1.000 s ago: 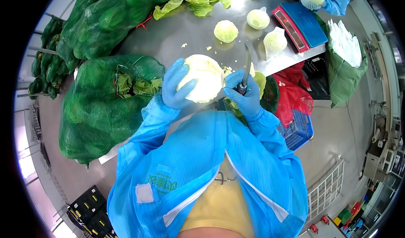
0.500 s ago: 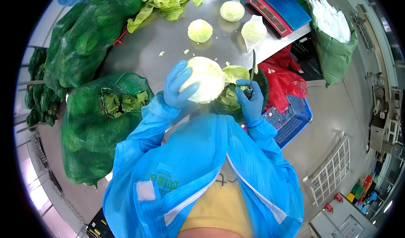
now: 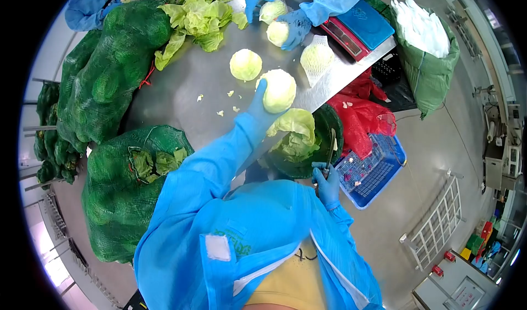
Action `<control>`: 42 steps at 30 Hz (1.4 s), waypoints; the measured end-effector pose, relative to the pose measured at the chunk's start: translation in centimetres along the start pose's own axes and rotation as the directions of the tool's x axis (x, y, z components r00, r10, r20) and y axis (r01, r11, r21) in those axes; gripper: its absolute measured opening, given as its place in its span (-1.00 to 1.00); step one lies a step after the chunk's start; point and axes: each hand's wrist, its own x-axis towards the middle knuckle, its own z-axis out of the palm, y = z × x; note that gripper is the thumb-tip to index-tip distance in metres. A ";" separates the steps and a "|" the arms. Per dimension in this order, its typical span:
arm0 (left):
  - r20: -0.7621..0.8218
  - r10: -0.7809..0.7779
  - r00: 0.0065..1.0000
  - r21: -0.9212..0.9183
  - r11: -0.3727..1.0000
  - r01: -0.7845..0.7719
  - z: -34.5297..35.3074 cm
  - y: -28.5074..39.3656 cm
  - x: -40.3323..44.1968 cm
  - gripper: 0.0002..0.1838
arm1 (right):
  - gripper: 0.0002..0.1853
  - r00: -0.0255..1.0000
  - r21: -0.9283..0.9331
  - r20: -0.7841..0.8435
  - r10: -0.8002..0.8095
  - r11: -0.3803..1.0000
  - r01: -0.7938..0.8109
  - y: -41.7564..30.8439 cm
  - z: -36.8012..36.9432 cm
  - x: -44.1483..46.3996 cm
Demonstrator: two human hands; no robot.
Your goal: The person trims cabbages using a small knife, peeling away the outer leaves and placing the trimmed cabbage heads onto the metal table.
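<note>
My left hand, in a blue glove, is reached out over the steel table and wrapped round the near left side of a pale trimmed cabbage. Low on the right, my gloved right hand grips a knife with its blade pointing up and away from me. Between my hands stands a dark green bin of loose cabbage leaves. Another bare cabbage lies just beyond the held one, and a cabbage in white netting is to its right.
Across the table, a co-worker's gloved hands handle a cabbage and a netted cabbage beside a red-and-blue scale. Green mesh sacks and a leaf pile fill the left. On the right are red netting and a blue crate.
My left hand has carried the cabbage forward and right, over the table. My right hand has lowered towards my body with the knife. A co-worker's hands have come in across the table.
</note>
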 end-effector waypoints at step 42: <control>0.674 0.252 0.694 0.711 -0.477 -0.517 -5.8 -10.2 -1.9 -0.22 | -0.46 0.994 0.005 0.003 -0.108 0.994 0.108 -1.0 -2.6 -0.5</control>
